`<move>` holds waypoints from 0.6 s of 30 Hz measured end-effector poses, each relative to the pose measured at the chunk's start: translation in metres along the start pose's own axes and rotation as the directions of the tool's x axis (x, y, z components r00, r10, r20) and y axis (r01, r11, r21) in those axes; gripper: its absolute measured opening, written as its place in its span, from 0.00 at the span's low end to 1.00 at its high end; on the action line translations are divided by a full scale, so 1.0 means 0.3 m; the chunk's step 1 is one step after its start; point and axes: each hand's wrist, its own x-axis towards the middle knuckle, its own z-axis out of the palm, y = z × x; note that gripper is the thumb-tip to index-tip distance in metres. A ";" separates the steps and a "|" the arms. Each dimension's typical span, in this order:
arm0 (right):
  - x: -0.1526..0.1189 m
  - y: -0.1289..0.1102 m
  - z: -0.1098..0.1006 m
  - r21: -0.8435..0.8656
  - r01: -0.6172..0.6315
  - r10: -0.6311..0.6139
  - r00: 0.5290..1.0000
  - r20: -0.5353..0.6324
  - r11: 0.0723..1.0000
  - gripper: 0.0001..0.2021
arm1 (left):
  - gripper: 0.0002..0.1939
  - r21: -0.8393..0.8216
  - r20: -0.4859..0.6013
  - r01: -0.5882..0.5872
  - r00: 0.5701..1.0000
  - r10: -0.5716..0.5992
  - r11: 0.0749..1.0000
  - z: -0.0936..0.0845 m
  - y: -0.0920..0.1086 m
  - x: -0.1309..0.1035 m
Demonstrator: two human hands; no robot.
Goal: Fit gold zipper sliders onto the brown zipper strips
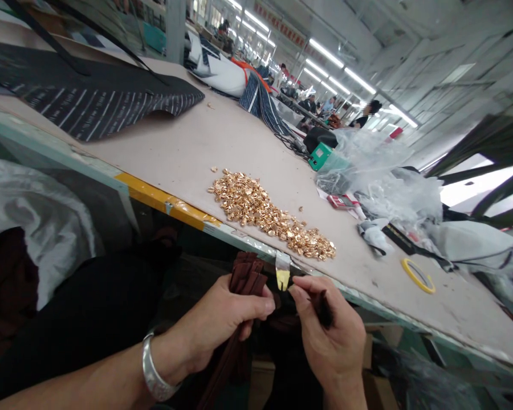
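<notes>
My left hand is closed round a bundle of dark brown fabric strips, whose folded ends stick up above the thumb. The strips hang down below the hand. A silver bracelet is on that wrist. My right hand is pinched, thumb against forefinger, beside a small flat piece with a yellow notched tip that juts from the table edge. Something dark shows inside the curled fingers; what the fingertips hold is too small to make out. Just beyond both hands lies a long heap of small gold-coloured metal pieces.
The table has a taped front edge. Dark striped sheet material lies at left, striped rolls at the back. On the right are a green box, clear plastic bags and a yellow tape roll. People work far behind.
</notes>
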 end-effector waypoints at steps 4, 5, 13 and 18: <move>-0.012 -0.034 0.002 -0.005 0.048 -0.048 0.998 0.049 0.999 0.02 | 0.06 0.018 -0.011 0.016 1.000 -0.016 1.000 0.002 0.006 -0.007; -0.011 -0.038 0.005 -0.017 0.057 -0.056 0.997 0.048 0.998 0.02 | 0.06 0.023 -0.014 0.017 1.000 -0.017 1.000 0.002 0.007 -0.007; -0.004 -0.060 0.015 -0.067 0.101 -0.099 0.995 0.032 0.993 0.04 | 0.06 0.026 -0.007 0.026 1.000 -0.026 0.999 -0.002 0.000 -0.002; -0.001 -0.067 0.028 -0.043 -0.002 0.004 0.999 0.037 0.999 0.04 | 0.09 0.024 0.019 0.036 0.999 -0.036 0.999 -0.020 0.000 -0.018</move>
